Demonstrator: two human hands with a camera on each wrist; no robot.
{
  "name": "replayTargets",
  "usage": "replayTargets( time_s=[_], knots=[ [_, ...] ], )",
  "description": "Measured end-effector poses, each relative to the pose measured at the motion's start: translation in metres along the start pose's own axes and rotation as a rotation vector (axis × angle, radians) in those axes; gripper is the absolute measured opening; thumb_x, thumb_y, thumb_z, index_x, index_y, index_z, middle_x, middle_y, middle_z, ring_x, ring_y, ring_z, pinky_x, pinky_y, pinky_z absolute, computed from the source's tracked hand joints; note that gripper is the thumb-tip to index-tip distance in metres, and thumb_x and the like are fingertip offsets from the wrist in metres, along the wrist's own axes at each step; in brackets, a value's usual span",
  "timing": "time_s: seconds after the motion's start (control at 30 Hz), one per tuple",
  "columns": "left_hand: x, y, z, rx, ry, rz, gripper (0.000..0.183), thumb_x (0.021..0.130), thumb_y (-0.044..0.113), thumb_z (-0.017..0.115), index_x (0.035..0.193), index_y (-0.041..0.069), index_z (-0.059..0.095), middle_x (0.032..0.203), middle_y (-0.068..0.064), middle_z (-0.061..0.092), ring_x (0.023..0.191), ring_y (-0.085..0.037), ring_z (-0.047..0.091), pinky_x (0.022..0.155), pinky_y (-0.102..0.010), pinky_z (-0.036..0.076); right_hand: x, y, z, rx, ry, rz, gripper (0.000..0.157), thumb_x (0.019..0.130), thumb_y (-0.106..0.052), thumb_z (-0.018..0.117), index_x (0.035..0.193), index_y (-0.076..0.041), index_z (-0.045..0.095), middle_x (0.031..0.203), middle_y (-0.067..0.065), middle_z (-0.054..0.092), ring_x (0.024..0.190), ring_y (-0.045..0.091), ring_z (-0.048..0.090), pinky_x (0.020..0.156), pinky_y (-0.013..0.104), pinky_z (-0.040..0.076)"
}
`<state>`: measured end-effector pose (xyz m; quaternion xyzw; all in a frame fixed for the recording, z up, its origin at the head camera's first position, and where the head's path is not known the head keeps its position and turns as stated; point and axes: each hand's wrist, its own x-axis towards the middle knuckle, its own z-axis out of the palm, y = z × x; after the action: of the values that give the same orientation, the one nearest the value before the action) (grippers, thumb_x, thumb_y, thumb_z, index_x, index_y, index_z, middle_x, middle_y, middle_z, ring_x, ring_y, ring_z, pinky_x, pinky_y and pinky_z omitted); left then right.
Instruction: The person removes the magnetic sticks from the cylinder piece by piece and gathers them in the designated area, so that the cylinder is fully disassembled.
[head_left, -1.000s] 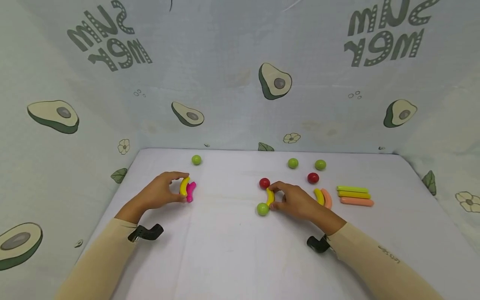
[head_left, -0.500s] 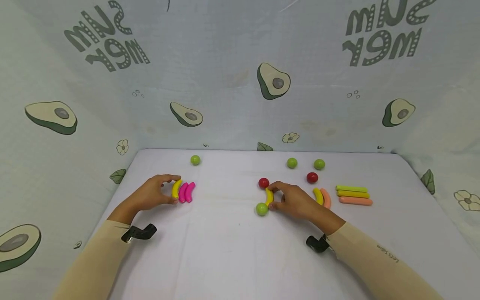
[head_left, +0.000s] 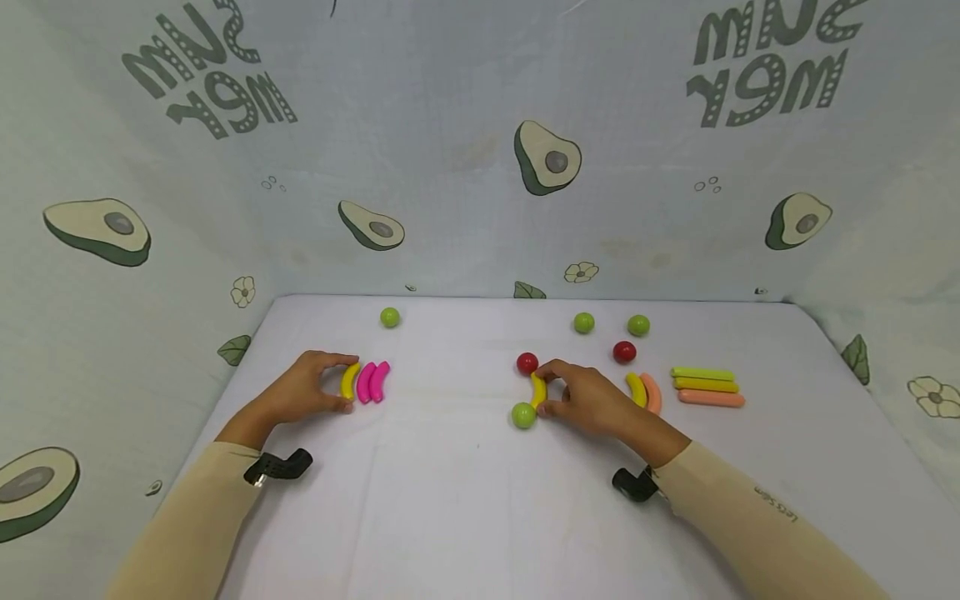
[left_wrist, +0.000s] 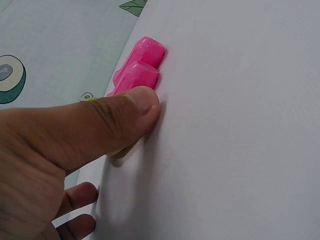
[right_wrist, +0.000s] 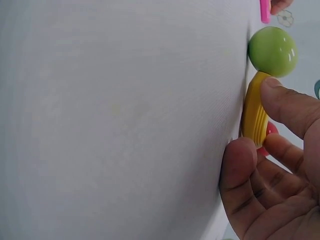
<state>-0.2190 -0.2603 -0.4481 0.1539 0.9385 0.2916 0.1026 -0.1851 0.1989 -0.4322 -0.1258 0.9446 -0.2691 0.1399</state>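
My left hand (head_left: 296, 392) pinches a yellow banana-shaped piece (head_left: 349, 380) end to end between thumb and forefinger on the table. Just right of it lie two pink curved pieces (head_left: 372, 382), side by side. In the left wrist view the thumb (left_wrist: 127, 112) covers most of the yellow piece. My right hand (head_left: 588, 400) holds another yellow banana-shaped piece (head_left: 539, 390) by its ends, ridged in the right wrist view. A red ball (head_left: 527, 362) sits at its far end and a green ball (head_left: 523, 415) at its near end.
Behind are three more green balls, one at far left (head_left: 390, 317), and a second red ball (head_left: 624, 352). Past my right hand lie a yellow curved piece (head_left: 636, 388), an orange one (head_left: 652, 393) and three straight sticks (head_left: 707, 385). Printed cloth (head_left: 450, 150) hangs behind the table.
Over the first half second my left hand slid left with its yellow piece, exposing both pink pieces fully. It has barely moved since. The right hand keeps its place and its hold.
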Motion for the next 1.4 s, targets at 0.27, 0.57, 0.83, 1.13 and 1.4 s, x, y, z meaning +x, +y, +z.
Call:
replayTargets(
  time_s=[0.27, 0.57, 0.83, 1.13, 1.4],
  knots=[
    [-0.001, 0.001, 0.002, 0.03, 0.01, -0.025, 0.076, 0.076, 0.024, 0.093, 0.143, 0.008, 0.06, 0.144, -0.021, 0.053, 0.138, -0.047, 0.034, 0.108, -0.068, 0.035, 0.001, -0.001, -0.001, 0.001, 0.002, -0.009, 0.054, 0.09, -0.026, 0.082, 0.136, -0.013, 0.058, 0.128, 0.007, 0.065, 0.087, 0.02, 0.058, 0.079, 0.033, 0.054],
    [-0.004, 0.01, 0.004, 0.067, 0.023, -0.024, 0.083, 0.077, 0.025, 0.092, 0.148, 0.008, 0.053, 0.147, -0.023, 0.05, 0.139, -0.048, 0.034, 0.107, -0.068, 0.036, 0.003, -0.001, 0.001, -0.012, -0.003, -0.008, 0.053, 0.089, -0.027, 0.083, 0.135, -0.014, 0.06, 0.128, 0.006, 0.065, 0.088, 0.02, 0.058, 0.081, 0.034, 0.055],
    [0.0, 0.054, 0.022, 0.092, 0.153, 0.151, 0.068, 0.083, 0.024, 0.088, 0.141, 0.005, 0.059, 0.144, -0.015, 0.056, 0.137, -0.042, 0.038, 0.111, -0.063, 0.027, 0.002, -0.001, 0.001, -0.008, 0.004, -0.017, 0.052, 0.089, -0.026, 0.082, 0.135, -0.014, 0.061, 0.128, 0.006, 0.066, 0.09, 0.021, 0.059, 0.085, 0.037, 0.055],
    [0.005, 0.109, 0.06, 0.062, 0.033, 0.345, 0.057, 0.088, 0.029, 0.084, 0.137, 0.008, 0.063, 0.136, -0.005, 0.063, 0.131, -0.029, 0.05, 0.11, -0.049, 0.04, 0.003, 0.0, 0.001, -0.013, 0.012, -0.034, 0.051, 0.089, -0.026, 0.082, 0.135, -0.015, 0.063, 0.127, 0.004, 0.067, 0.093, 0.021, 0.06, 0.088, 0.04, 0.055],
    [0.014, 0.139, 0.091, 0.073, -0.102, 0.379, 0.055, 0.092, 0.032, 0.079, 0.14, 0.012, 0.062, 0.136, -0.001, 0.063, 0.131, -0.022, 0.053, 0.111, -0.042, 0.04, 0.004, -0.003, 0.002, -0.023, 0.012, -0.045, 0.052, 0.087, -0.023, 0.084, 0.135, -0.015, 0.064, 0.125, 0.005, 0.067, 0.095, 0.022, 0.06, 0.091, 0.043, 0.055]
  ],
)
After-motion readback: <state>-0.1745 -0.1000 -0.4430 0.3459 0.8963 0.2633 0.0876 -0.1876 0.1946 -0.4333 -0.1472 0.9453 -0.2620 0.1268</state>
